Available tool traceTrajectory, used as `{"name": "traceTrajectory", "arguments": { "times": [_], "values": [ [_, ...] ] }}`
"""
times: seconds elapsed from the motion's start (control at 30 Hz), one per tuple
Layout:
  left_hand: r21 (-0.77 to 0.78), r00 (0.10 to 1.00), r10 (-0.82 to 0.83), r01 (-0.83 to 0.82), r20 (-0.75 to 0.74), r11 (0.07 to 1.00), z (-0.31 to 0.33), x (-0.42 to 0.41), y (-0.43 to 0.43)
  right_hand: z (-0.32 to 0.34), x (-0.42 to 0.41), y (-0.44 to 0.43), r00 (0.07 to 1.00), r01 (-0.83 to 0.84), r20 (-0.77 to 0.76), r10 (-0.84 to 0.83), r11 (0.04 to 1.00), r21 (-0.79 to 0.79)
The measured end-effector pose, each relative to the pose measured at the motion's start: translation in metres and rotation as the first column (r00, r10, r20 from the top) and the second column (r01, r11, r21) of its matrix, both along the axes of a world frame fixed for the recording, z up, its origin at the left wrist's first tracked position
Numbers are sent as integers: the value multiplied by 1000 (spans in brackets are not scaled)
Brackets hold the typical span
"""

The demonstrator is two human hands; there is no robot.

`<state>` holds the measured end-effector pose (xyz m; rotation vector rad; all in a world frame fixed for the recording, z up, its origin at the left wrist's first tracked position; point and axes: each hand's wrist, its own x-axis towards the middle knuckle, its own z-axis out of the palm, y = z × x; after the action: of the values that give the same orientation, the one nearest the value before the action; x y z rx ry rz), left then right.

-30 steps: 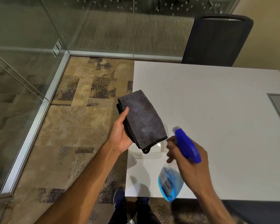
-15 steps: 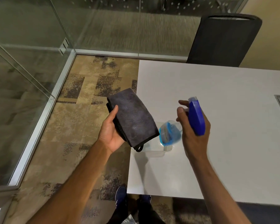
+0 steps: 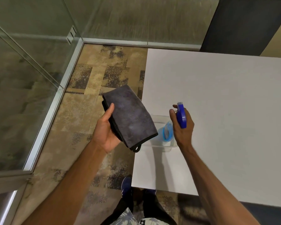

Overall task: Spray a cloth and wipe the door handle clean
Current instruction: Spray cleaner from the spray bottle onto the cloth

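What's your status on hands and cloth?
Left hand holds folded cloth. Right hand grips spray bottle, nozzle toward cloth. Door handle not in view.

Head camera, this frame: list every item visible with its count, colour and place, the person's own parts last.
cloth: 1, dark grey with black edging, folded, held over the carpet beside the table's left edge
spray bottle: 1, blue trigger head, clear body with blue label, held over the tub
plastic tub: 1, clear, on the table near its left edge
table: 1, white, right half of view
chair: 1, dark, behind the table, top right
glass partition: clear panels in silver frames, left and top
carpet: patchy tan and dark
shoes: 2, dark blue, bottom centre
left hand: holds the cloth
right hand: grips the bottle
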<state>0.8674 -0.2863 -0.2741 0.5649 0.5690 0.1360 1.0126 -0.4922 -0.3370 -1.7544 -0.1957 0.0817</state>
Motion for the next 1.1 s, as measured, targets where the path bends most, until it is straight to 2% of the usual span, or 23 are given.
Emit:
{"name": "traceTrajectory", "arguments": {
  "times": [0.3,0.47,0.63,0.9,1.1],
  "values": [
    [-22,999,31,-32,-29,999,-1,3,-6,-15,0,-3,997,-52,46,55,996,-68],
    [-24,999,36,-37,-37,999,-1,6,-11,-15,1,-11,992,-127,-35,125,990,-55],
    [-17,999,34,-35,-32,999,0,9,-17,-15,3,-21,989,-131,-67,129,991,-24],
    [-42,1000,18,-19,-25,999,3,12,-25,-13,1,-34,981,-162,-120,153,984,-72],
    [-48,1000,1,-2,-18,999,9,15,-32,6,-10,-58,977,-200,-103,187,969,-146]
  ]
}}
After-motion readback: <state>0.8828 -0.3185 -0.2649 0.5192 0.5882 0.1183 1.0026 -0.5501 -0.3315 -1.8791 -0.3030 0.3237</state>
